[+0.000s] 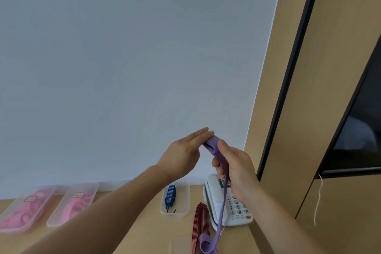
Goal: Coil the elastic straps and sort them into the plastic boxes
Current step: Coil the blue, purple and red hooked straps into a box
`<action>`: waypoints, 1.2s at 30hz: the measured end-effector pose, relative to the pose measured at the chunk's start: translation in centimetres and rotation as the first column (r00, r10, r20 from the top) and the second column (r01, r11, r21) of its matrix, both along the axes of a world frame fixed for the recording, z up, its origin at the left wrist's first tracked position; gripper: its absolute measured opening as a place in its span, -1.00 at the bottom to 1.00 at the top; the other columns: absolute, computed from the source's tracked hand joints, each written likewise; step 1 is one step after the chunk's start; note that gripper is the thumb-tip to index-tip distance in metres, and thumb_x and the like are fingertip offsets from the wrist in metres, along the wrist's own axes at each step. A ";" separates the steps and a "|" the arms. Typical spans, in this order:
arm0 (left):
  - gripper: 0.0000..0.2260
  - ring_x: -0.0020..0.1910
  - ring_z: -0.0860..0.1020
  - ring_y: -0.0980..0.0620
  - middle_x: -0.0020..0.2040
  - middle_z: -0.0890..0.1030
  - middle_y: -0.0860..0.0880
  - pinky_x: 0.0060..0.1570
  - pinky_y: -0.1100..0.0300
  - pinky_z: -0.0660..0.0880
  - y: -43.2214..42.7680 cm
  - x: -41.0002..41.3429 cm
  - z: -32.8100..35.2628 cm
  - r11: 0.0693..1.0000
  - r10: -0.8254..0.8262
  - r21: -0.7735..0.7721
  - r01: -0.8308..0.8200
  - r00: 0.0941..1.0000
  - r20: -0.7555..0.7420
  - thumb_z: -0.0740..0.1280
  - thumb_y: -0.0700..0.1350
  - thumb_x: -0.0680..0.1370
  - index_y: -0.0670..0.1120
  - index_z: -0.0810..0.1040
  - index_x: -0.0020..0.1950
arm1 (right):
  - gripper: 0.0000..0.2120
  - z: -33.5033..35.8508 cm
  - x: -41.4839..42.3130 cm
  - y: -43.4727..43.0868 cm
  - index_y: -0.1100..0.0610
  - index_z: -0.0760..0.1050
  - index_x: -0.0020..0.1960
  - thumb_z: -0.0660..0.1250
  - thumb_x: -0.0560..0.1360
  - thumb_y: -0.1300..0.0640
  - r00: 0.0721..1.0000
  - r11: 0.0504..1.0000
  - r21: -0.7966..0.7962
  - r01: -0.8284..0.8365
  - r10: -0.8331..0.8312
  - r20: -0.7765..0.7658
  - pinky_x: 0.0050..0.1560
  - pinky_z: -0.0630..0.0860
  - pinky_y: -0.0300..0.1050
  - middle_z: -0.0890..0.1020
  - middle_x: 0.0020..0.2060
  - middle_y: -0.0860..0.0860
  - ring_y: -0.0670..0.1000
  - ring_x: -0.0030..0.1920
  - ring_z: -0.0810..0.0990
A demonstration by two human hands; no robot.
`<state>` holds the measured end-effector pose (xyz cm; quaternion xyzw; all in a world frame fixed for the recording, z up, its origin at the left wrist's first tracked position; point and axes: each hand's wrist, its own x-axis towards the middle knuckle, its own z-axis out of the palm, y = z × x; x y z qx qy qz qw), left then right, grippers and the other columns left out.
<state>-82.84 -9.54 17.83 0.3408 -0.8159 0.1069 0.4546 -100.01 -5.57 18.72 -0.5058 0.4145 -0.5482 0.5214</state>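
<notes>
A purple elastic strap (223,198) is wound several turns round the straight fingers of my left hand (181,158), raised in front of the white wall. My right hand (235,163) grips the strap just below the coil, thumb pressed on it. The strap's free end hangs down over the phone to a loop near the bottom edge. A red striped strap (199,227) lies on the desk beside it. A clear plastic box (175,212) holds a coiled blue strap (170,195). Two clear boxes at the left, one (26,210) and another (72,204), hold pink straps.
A white desk phone (214,189) sits against the wall at the right, under the hanging strap. A wooden panel with a dark screen (356,130) rises at the right. A clear lid or box (179,245) lies at the bottom edge of the wooden desk.
</notes>
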 end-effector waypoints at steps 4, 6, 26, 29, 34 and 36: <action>-0.63 0.13 0.64 -0.06 0.15 0.67 -0.12 0.12 0.07 0.57 0.6 -1.0 2.4 0.474 0.117 0.694 0.543 0.742 -0.660 0.23 -0.13 0.58 -0.06 0.43 0.40 | -0.65 0.2 0.2 0.0 0.29 0.55 -0.10 0.26 0.61 -0.01 1.000 0.997 -0.076 0.015 -0.016 -0.023 -0.50 0.38 -0.23 0.64 -0.37 0.07 -0.05 -0.51 0.43; -0.62 0.00 0.67 -0.09 -0.01 0.70 -0.15 0.13 -0.04 0.53 0.8 -1.0 3.3 0.280 0.137 0.714 0.642 0.709 -0.691 0.21 0.07 0.55 -0.15 0.59 0.19 | -0.67 -0.1 0.3 0.0 0.27 0.54 -0.11 0.25 0.62 0.02 0.997 0.993 -0.119 0.027 -0.035 -0.067 -0.48 0.40 -0.23 0.66 -0.36 0.06 -0.05 -0.50 0.44; -0.65 -0.03 0.64 -0.03 0.09 0.66 -0.01 -0.01 0.08 0.58 0.9 -1.7 2.3 0.892 -0.162 0.398 0.213 0.974 -0.160 0.32 -0.14 0.60 -0.10 0.40 0.38 | -0.43 -0.5 -0.5 -0.2 0.24 0.57 -0.19 0.29 0.45 -0.31 0.997 0.997 -0.006 0.072 -0.073 -0.017 -0.56 0.28 -0.27 0.51 -0.51 0.08 -0.01 -0.58 0.33; -0.68 -0.15 0.56 0.04 0.01 0.65 0.06 -0.17 0.06 0.58 0.9 -1.7 2.2 0.977 -0.133 0.165 0.132 0.991 -0.006 0.31 -0.13 0.59 -0.07 0.44 0.35 | -0.39 -0.2 -0.6 -0.1 0.16 0.60 -0.25 0.28 0.37 -0.43 0.997 0.997 -0.018 0.071 -0.071 0.015 -0.56 0.27 -0.27 0.51 -0.50 0.08 -0.02 -0.59 0.31; -0.62 -0.11 0.69 -0.04 0.19 0.66 -0.04 -0.35 0.15 0.61 0.6 -1.5 1.8 0.979 -0.041 -0.191 0.072 0.986 0.161 0.40 -0.24 0.51 -0.08 0.50 0.32 | -0.38 -0.2 -0.6 0.1 0.07 0.65 -0.28 0.28 0.28 -0.51 0.999 0.999 -0.012 0.044 -0.044 0.024 -0.53 0.32 -0.28 0.54 -0.47 0.09 -0.02 -0.56 0.35; -0.59 0.02 0.69 -0.08 0.26 0.63 -0.10 -0.24 0.14 0.65 0.2 -1.2 1.3 0.958 -0.006 -0.278 0.070 0.975 0.223 0.46 -0.32 0.44 -0.13 0.60 0.28 | -0.43 -0.3 -0.6 0.3 0.04 0.66 -0.28 0.28 0.35 -0.48 1.000 0.999 -0.016 0.029 -0.030 -0.006 -0.52 0.35 -0.26 0.55 -0.46 0.08 -0.03 -0.55 0.37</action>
